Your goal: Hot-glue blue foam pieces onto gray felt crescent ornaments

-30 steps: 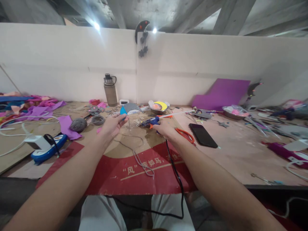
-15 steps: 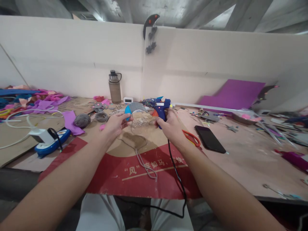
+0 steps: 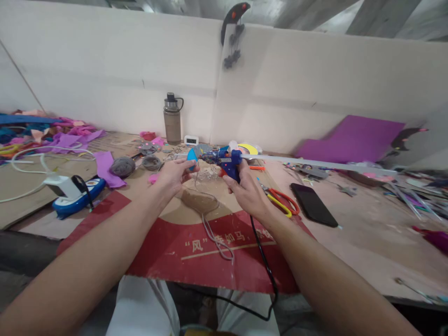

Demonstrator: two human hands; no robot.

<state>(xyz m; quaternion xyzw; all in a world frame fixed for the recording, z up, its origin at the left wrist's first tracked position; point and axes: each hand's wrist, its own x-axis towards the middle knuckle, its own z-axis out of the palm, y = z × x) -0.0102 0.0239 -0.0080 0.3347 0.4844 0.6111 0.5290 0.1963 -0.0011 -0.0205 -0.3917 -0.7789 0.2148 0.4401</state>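
Note:
Between the thumb and fingers of my left hand (image 3: 178, 175), a blue-tipped felt piece (image 3: 192, 158) is pinched, its blue end upright. Grey material shows just behind it; whether the two join is hard to see. A thin grey cord (image 3: 209, 228) hangs below the felt and loops down over the cardboard. My right hand (image 3: 247, 189) grips a blue hot glue gun (image 3: 229, 163) by the handle. Its nozzle points left and is close to the felt; whether they touch I cannot tell. A long glue stick (image 3: 297, 160) sticks out behind the gun, and a black cable drops below.
Red-handled scissors (image 3: 289, 200) and a black phone (image 3: 313, 203) lie right of my right hand. Grey yarn balls (image 3: 122, 166), a blue power strip (image 3: 80, 198) and felt scraps (image 3: 75, 144) are at left. A bottle (image 3: 172, 121) stands by the white partition.
The glue gun has swung its nozzle toward the left hand and come nearer the felt. The felt piece has turned, its blue end now upright. The camera view has shifted slightly.

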